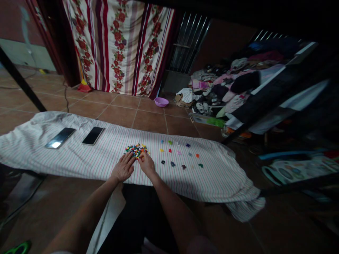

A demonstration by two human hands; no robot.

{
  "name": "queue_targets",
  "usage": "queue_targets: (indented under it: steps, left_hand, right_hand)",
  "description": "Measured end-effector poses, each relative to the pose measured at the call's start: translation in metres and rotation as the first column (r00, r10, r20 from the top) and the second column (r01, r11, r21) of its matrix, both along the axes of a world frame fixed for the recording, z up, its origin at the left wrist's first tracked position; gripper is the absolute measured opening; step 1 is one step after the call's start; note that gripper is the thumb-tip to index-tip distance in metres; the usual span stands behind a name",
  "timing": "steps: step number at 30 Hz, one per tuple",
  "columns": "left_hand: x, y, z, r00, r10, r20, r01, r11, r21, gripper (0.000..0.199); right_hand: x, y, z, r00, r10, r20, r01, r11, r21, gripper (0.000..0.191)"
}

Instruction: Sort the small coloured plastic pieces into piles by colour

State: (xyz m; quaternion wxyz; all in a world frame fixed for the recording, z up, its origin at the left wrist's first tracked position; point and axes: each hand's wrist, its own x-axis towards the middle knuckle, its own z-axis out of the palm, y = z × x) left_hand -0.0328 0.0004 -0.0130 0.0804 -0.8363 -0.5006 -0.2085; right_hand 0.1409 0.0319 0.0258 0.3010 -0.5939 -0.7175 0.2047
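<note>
A pile of tiny multicoloured pieces (pixel 136 149), perhaps beads, lies on the striped cloth in front of me. My left hand (pixel 124 167) rests flat with its fingers stretched out, the tips touching the near left edge of the pile. At the pile's right side my right hand (pixel 146 163) has its fingers bent together in a pinch; whatever is between them is hidden. To the right, small clusters sorted by colour sit in three rows, among them a red cluster (pixel 170 150), an orange cluster (pixel 197 155), a dark blue cluster (pixel 188 145) and a dark green cluster (pixel 200 165).
The striped cloth (pixel 79 158) covers a long low surface. Two phones, one left (pixel 60 138) and one nearer the pile (pixel 93 135), lie on it. Beyond are a purple basin (pixel 161 102), a flowered curtain (pixel 127 49) and a heap of clothes (pixel 219 84).
</note>
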Motion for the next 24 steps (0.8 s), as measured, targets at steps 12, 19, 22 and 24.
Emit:
queue_targets:
  steps: [12,19,22,24]
  left_hand:
    - [0.002,-0.005,0.006,0.997,0.067,-0.030,-0.068,0.997,-0.031,0.050]
    - [0.000,-0.002,0.001,0.999,0.050,0.005,-0.050,0.997,-0.059,0.051]
    - [-0.001,-0.002,-0.002,0.998,0.053,0.027,-0.051,0.996,-0.068,0.052]
    - [-0.001,-0.001,-0.002,0.998,0.055,0.028,-0.053,0.996,-0.072,0.053]
  right_hand:
    - [0.007,0.003,0.008,0.955,-0.161,-0.248,0.114,0.975,-0.193,0.015]
    - [0.011,-0.003,0.010,0.904,-0.181,-0.388,0.060,0.951,-0.304,0.026]
    - [0.012,-0.005,0.006,0.869,-0.223,-0.441,0.061,0.934,-0.352,0.025]
    - [0.013,-0.005,0.002,0.843,-0.243,-0.480,0.055,0.926,-0.373,0.025]
